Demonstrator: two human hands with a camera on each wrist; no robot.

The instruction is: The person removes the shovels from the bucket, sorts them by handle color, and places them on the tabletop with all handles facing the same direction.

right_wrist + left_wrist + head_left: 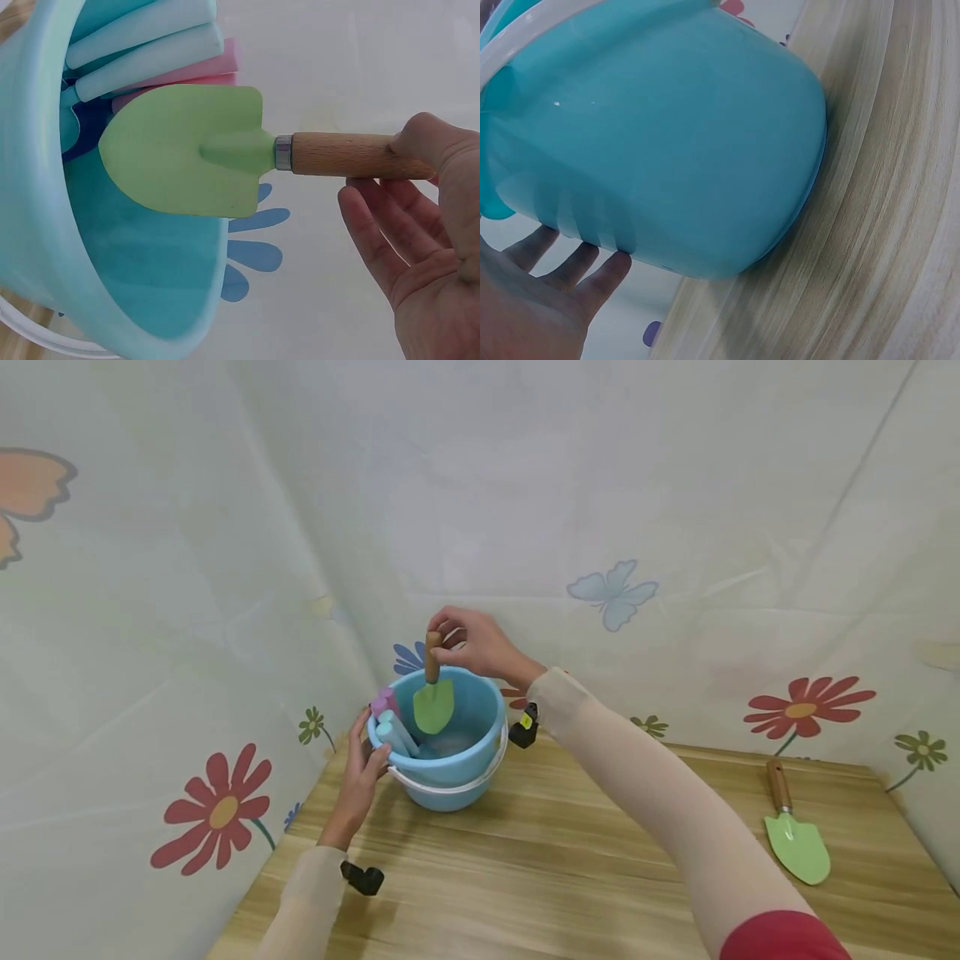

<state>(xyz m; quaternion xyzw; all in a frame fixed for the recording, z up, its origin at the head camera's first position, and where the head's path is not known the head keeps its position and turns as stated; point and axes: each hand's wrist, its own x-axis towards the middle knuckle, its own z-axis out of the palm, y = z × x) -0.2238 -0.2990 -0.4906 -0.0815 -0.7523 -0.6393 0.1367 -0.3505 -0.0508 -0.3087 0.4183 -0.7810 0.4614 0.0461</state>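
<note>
A light blue bucket (450,768) with a white handle stands upright on the wooden table. My left hand (360,781) holds it at its left side, thumb at the rim; in the left wrist view its fingers (604,281) lie against the outer wall. My right hand (480,647) pinches the wooden grip of a garden trowel (180,154) between thumb and fingers. The trowel's green blade points down into the bucket's mouth. Pale blue handles (150,60) and pink handles (384,702) lean inside at the left; their lower ends are mostly hidden.
A second green trowel (798,847) with a wooden handle lies on the table (570,860) at the right. Behind and to the left, a pale cloth wall (510,485) with printed flowers and butterflies borders the table.
</note>
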